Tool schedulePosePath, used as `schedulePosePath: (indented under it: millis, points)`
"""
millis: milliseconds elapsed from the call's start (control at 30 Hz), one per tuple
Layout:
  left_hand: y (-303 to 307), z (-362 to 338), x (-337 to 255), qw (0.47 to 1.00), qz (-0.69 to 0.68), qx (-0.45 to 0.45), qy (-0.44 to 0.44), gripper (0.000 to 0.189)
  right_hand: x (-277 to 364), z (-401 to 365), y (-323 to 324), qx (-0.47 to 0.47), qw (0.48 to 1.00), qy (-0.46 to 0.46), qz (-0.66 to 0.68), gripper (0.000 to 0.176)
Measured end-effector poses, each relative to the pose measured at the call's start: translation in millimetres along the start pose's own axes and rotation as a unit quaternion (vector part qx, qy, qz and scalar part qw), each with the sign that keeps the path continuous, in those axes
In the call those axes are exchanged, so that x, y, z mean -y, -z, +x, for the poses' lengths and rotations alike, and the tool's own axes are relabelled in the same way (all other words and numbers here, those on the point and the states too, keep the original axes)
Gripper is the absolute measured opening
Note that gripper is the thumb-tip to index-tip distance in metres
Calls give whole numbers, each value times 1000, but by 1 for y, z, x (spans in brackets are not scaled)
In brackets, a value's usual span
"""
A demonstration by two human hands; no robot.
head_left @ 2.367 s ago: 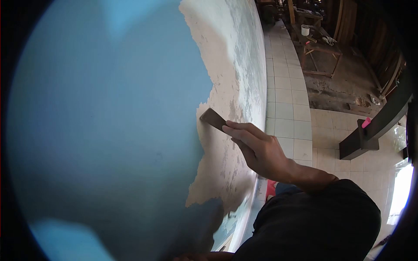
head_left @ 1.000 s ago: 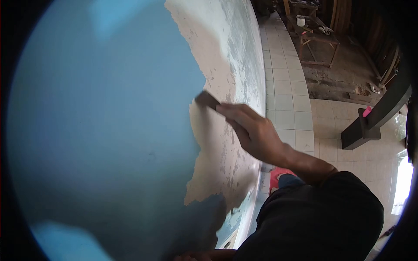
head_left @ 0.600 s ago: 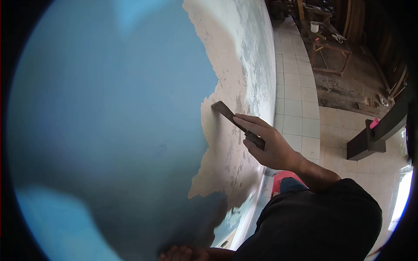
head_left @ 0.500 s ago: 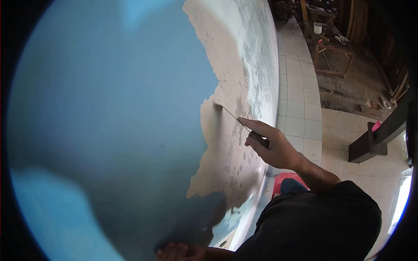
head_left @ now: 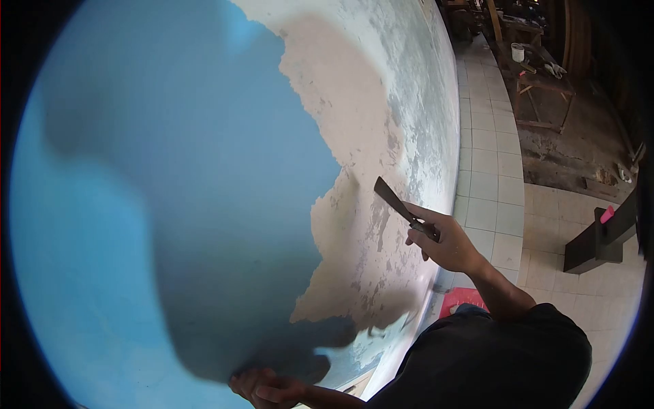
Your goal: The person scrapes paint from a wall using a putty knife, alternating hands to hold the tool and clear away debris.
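My right hand (head_left: pixel 446 244) is closed around the handle of a scraper (head_left: pixel 395 199), whose flat dark blade points up and left, in front of the wall's bare patch. That patch (head_left: pixel 334 88) is pale and rough, with a ragged edge against the blue paint (head_left: pixel 204 136). At the bottom, my left hand (head_left: pixel 269 388) is close to the blue wall with its fingers curled together; what they hold, if anything, is hidden. Shadows fall across the blue paint and the bare patch.
A red stool (head_left: pixel 463 298) stands low beside the wall. Floor tiles (head_left: pixel 484 184) run along its base. At the upper right is a wooden table (head_left: pixel 545 83) with a white bucket (head_left: pixel 518 52) on it. A dark post (head_left: pixel 593 249) with a pink object (head_left: pixel 607 215) stands at the right.
My right hand has drawn the scraper back to the right and turned it, so the blade's flat face shows. My left hand has come further up into view. The view has shifted slightly.
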State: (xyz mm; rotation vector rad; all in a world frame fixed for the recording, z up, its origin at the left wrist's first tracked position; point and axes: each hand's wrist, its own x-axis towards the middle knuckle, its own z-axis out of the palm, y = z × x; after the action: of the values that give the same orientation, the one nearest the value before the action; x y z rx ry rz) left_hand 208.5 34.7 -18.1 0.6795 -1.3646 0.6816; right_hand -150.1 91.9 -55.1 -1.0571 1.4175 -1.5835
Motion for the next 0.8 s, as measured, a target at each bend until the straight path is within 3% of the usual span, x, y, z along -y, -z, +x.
schedulePosePath:
  millis: [100,167,267,367,600,633,733,800]
  points:
    - [-29,34,-21,997,-52,27,-47,37,5,2,3,10,1000,-20,-11,49]
    - [-47,53,-31,991,-77,55,-99,37,-5,6,0,-7,998,47,-36,49]
    - [-70,70,-39,989,-84,18,-116,34,-6,8,3,-36,990,96,-98,47]
    - [-81,64,-41,989,59,29,-133,34,-1,12,6,-71,979,141,-126,45]
    - [-76,49,-38,985,100,45,-136,32,2,22,-13,-74,955,254,-131,49]
    - [-73,47,-37,986,94,51,-130,31,10,21,-16,-59,961,228,-147,50]
    - [-70,42,-35,985,89,61,-132,31,-9,37,-33,-130,916,329,-190,46]
    - [-70,41,-35,985,87,60,-136,32,-10,38,-38,-123,920,322,-187,47]
